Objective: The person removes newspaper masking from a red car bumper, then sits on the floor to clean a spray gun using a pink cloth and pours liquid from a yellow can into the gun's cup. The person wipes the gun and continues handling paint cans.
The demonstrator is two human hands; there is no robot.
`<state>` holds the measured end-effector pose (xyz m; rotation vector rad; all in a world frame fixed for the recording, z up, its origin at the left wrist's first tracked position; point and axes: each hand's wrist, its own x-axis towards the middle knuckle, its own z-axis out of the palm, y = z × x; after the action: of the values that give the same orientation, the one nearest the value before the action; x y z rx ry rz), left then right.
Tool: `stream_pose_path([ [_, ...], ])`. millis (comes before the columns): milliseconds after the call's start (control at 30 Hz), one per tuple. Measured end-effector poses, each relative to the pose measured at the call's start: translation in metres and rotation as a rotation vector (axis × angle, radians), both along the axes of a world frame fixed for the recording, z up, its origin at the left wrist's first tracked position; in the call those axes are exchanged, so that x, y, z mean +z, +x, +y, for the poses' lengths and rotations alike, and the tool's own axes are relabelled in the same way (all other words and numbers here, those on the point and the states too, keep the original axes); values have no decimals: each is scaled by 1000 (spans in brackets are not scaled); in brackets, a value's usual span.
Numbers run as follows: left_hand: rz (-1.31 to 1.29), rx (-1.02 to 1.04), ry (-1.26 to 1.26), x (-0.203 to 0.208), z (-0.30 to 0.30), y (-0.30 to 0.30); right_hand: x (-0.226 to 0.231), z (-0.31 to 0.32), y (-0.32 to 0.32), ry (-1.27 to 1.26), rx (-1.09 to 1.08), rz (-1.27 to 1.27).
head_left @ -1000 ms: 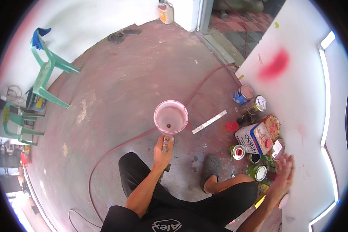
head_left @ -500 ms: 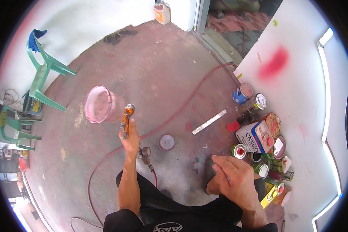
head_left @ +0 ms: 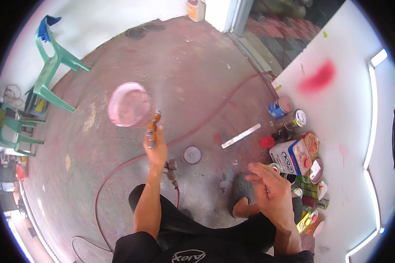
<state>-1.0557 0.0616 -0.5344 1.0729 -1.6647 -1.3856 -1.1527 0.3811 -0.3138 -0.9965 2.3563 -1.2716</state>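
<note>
Floor (head_left: 118,57) ahead and to the left is open — only a round lid (head_left: 192,154) and a flat strip (head_left: 241,135) lie in the middle. Right side is blocked: paint cans (head_left: 294,153) crowd along the white board (head_left: 338,131). Red hose (head_left: 206,122) crosses the floor; green chairs (head_left: 52,74) stand far left.

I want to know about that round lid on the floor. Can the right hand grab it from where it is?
Probably yes. The right hand is open and holds nothing, and the round lid lies on bare floor to its left with nothing between them. The left hand is busy holding the spray gun.
</note>
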Motion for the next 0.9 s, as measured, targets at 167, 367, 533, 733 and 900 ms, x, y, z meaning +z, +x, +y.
stream_pose_path([
  [167,-31,-70,-88,24,17,-11,-4,0,1,-52,-42,-7],
  [367,25,-113,-274,2,49,-8,-4,5,-1,-42,-111,10],
  [533,-127,-163,14,14,46,-6,3,21,-7,-71,-283,-44],
  [733,15,-349,-1,5,67,-31,-22,-13,-19,-131,-421,-352],
  [900,39,-204,207,39,49,-18,-164,-155,-10,-273,-479,-1252],
])
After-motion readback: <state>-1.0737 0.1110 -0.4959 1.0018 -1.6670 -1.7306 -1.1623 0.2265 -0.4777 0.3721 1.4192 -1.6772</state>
